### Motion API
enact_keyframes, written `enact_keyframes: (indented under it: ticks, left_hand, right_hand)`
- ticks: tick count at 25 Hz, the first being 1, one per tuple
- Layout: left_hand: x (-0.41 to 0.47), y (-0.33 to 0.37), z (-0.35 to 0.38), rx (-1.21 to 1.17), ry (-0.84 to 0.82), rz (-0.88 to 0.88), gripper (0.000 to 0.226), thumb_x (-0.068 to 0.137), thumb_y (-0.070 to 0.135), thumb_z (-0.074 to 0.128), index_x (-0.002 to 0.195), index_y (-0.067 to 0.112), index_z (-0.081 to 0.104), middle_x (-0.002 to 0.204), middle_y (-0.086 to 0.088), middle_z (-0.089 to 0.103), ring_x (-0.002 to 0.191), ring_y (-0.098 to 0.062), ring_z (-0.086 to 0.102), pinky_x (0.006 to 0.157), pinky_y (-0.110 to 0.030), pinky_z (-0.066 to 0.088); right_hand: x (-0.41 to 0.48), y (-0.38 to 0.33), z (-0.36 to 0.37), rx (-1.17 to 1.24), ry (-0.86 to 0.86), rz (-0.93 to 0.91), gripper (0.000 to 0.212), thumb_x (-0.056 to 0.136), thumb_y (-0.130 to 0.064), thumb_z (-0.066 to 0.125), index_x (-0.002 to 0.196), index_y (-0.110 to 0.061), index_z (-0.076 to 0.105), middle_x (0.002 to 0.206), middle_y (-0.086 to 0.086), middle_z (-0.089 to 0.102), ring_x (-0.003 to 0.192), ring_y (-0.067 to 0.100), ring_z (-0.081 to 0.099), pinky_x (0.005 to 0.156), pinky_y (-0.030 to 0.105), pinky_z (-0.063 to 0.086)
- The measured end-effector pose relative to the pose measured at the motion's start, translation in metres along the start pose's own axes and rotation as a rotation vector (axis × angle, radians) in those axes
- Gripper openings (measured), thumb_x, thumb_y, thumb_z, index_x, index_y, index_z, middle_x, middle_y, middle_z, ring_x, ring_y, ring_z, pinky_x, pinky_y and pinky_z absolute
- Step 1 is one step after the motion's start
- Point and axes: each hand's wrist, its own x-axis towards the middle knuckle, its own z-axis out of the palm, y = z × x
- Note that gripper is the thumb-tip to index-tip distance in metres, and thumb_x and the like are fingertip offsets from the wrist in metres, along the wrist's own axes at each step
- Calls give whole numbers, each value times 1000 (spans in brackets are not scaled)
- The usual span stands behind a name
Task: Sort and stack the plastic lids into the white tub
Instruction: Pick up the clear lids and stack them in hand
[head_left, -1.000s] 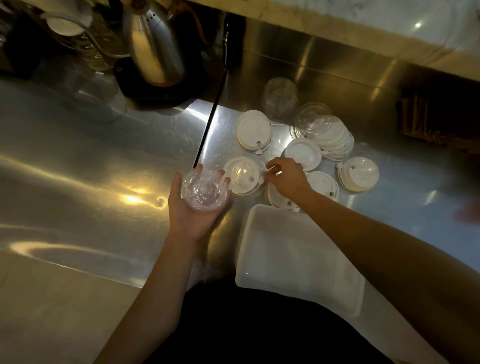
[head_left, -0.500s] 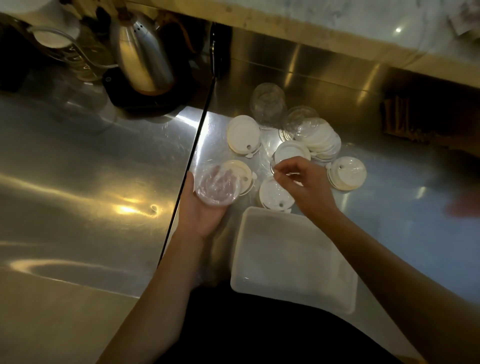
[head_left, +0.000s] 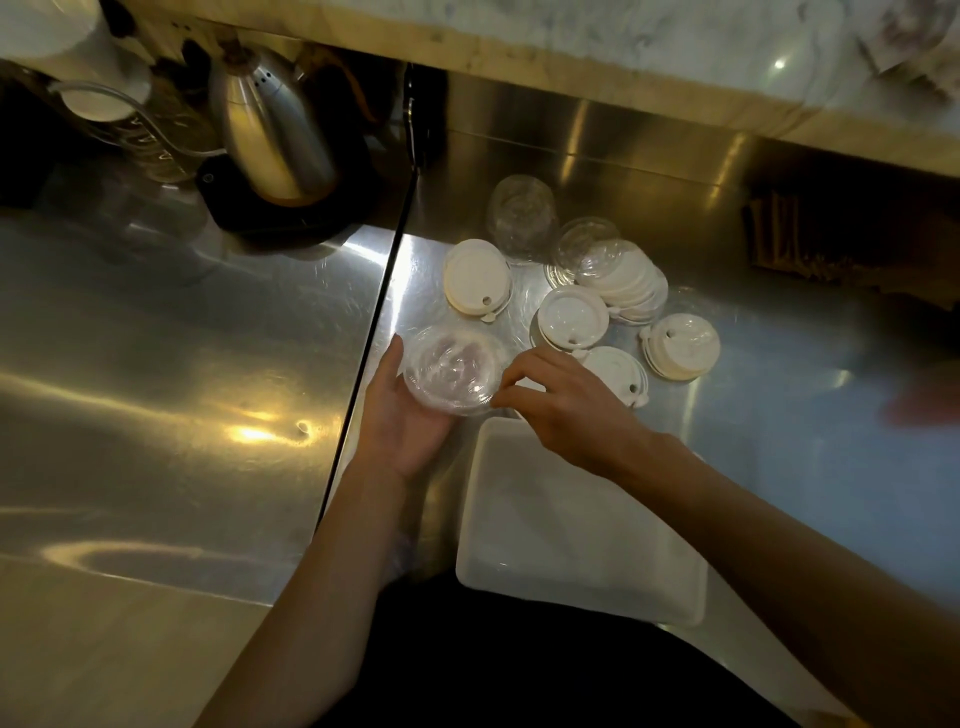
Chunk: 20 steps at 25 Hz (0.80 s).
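Note:
My left hand (head_left: 405, 421) cradles a stack of clear dome lids (head_left: 449, 371) from below, thumb up along its left side. My right hand (head_left: 566, 410) has curled fingers, and its thumb and index finger pinch the stack's right rim. The white tub (head_left: 576, 530) lies just below both hands at the counter's front edge, and I see nothing in it. Behind the hands, white flat lids lie loose on the steel counter: one at the left (head_left: 475, 278), one in the middle (head_left: 571, 317), one beside my right hand (head_left: 621, 371), a short stack at the right (head_left: 683, 345), and a fanned pile (head_left: 628, 286).
A clear dome lid (head_left: 584, 244) rests on the fanned pile, and a clear stack (head_left: 522, 218) lies behind it. A steel kettle (head_left: 270, 135) on a dark base stands at the back left. A dark seam (head_left: 374, 312) splits the counter.
My right hand has come away from the white lids and moved left to the clear stack's rim. My left hand has kept hold of the stack, now tilted toward me.

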Motion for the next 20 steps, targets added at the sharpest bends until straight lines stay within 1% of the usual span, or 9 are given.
enact_keyframes:
  ticks: [2,4,6,8,10,14,17,18,20]
  left_hand:
    - [-1,0,1,32,-25,-6,75,90,44,59,149,5,35,149,-22,42,139,-35,40,114,-49,35]
    - [-3,-1,5,60,-19,3,73,88,36,63,149,6,37,144,-23,48,131,-34,49,105,-47,45]
    - [-4,-3,8,90,14,14,62,92,29,56,147,6,40,139,-23,52,120,-34,60,96,-46,53]
    - [-5,-6,9,91,32,19,60,92,21,54,147,3,39,140,-23,52,121,-35,60,93,-45,55]
    - [-3,-4,6,70,53,24,56,94,13,50,147,1,38,140,-27,52,124,-37,58,91,-45,57]
    - [0,-4,8,30,51,5,48,100,13,41,146,0,39,129,-29,60,107,-40,68,81,-47,59]
    - [4,-8,9,54,72,12,51,96,13,47,145,1,42,132,-27,59,110,-38,67,88,-47,58]
    - [7,-9,9,59,71,8,57,91,12,54,145,1,42,136,-27,56,115,-38,64,95,-47,54]
    - [13,-9,5,53,44,-5,80,75,13,73,147,3,40,145,-26,47,130,-38,53,110,-48,42]
  right_hand:
    - [0,0,0,11,8,15,27,78,1,75,102,-11,74,103,11,67,96,28,62,77,37,55]
    - [0,1,0,10,28,36,27,79,1,73,104,-10,74,105,12,67,99,28,62,79,36,54]
    - [-1,1,0,11,59,49,28,81,1,69,107,-10,72,109,13,67,102,28,60,81,34,51]
    - [-3,2,-1,48,97,97,24,86,-5,65,108,-9,71,112,14,66,105,27,59,84,31,49]
    - [-8,9,-3,145,167,237,23,90,-11,58,109,-8,70,113,13,65,107,25,58,89,32,50]
    - [-37,56,-11,275,372,666,25,90,-4,58,113,-8,67,115,11,65,107,24,61,91,44,53]
    - [-58,98,-24,242,392,972,30,91,-5,58,120,-9,62,120,12,62,103,18,58,95,45,50]
    - [-64,113,-26,217,381,1041,33,90,-6,59,123,-8,60,121,13,61,103,17,57,97,44,49]
    - [-69,142,-28,181,326,1174,39,91,-12,61,129,-7,55,124,15,59,109,22,57,100,41,46]
